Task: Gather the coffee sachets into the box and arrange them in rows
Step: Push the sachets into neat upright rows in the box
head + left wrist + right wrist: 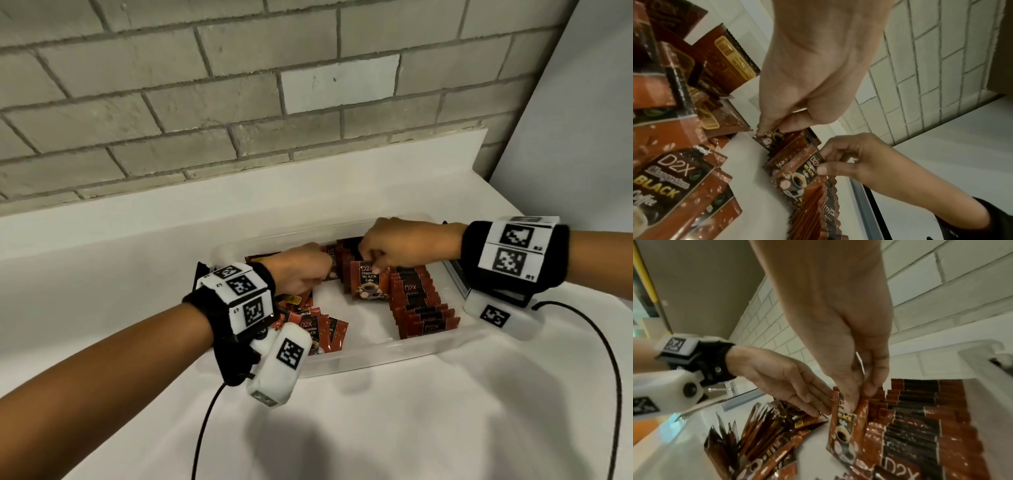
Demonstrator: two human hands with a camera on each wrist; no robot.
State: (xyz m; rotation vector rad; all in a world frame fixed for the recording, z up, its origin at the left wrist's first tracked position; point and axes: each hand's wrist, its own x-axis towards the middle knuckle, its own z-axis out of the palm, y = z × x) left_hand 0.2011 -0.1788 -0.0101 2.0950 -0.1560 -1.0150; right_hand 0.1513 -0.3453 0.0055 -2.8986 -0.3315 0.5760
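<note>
A clear plastic box (376,356) sits on the white table. Along its right side stands a row of red-and-black coffee sachets (421,305) (920,418). A loose pile of sachets (318,329) (674,178) lies in its left part. My right hand (371,263) (857,400) pinches the top of an upright sachet (368,281) (842,426) at the far end of the row. My left hand (325,270) (770,131) pinches the edge of another sachet (766,139) just left of it, deep in the box. The box floor between row and pile shows white.
A grey brick wall (239,102) rises right behind the table. A black cable (609,377) loops from my right wrist over the table, another cable (205,428) hangs from my left. A grey strip (455,277) lies along the box's right side.
</note>
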